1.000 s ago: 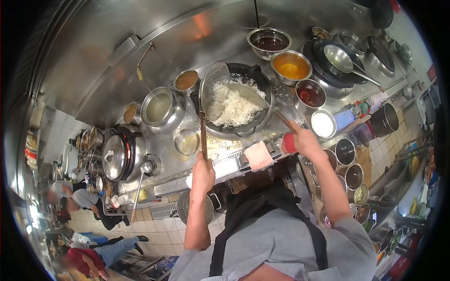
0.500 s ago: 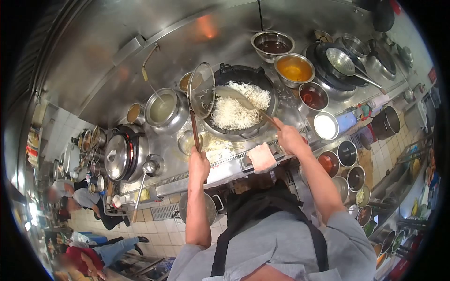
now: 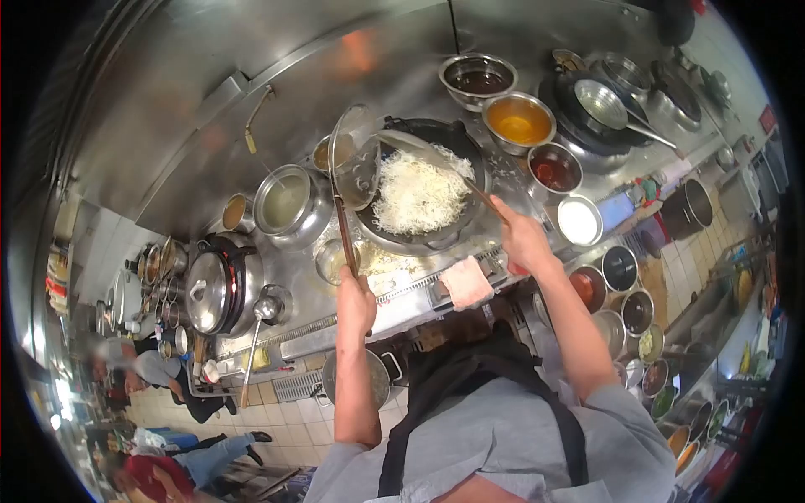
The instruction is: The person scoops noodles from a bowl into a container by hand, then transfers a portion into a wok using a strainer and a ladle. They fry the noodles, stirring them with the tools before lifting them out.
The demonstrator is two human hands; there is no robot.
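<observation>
A black wok [image 3: 472,156] on the steel range holds a pale heap of thin noodles or shreds [image 3: 419,194]. My left hand [image 3: 356,303] is closed around the wooden handle of a mesh strainer [image 3: 355,172], which is tilted up at the wok's left edge. Closed on another wooden handle, my right hand [image 3: 523,238] holds a wok spatula [image 3: 412,147]. Its metal blade lies across the top of the heap, with the tip near the strainer's mesh. A folded pink cloth [image 3: 467,282] rests on the range's front edge, below and left of my right hand.
Bowls of brown liquid [image 3: 479,81], orange liquid [image 3: 517,123] and red liquid [image 3: 554,171] stand right of the wok. Left are a steel pot [image 3: 289,205], a lidded pot [image 3: 206,292] and a ladle [image 3: 267,310]. Other people, including one in red [image 3: 159,479], are at the lower left.
The spatula blade has moved up and left over the heap, closer to the strainer. The heap has shifted and looks more gathered. Both hands keep their grips, and the view has shifted slightly.
</observation>
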